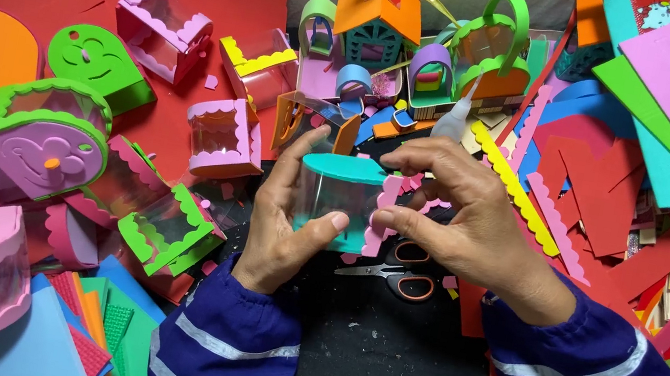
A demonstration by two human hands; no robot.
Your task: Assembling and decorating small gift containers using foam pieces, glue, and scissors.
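My left hand (281, 229) grips a small clear plastic box with a teal foam top (341, 190) from the left side, thumb across its front. My right hand (455, 213) pinches a pink scalloped foam strip (385, 212) against the box's right edge. A white glue bottle (454, 117) pokes up just behind my right hand. Both sleeves are dark blue with grey stripes.
Scissors with orange handles (397, 276) lie on the black mat under my hands. Finished foam boxes (44, 139) crowd the red sheet at left. Little foam houses and baskets (379, 19) stand at the back. Foam sheets and scalloped strips (589, 185) pile up at right.
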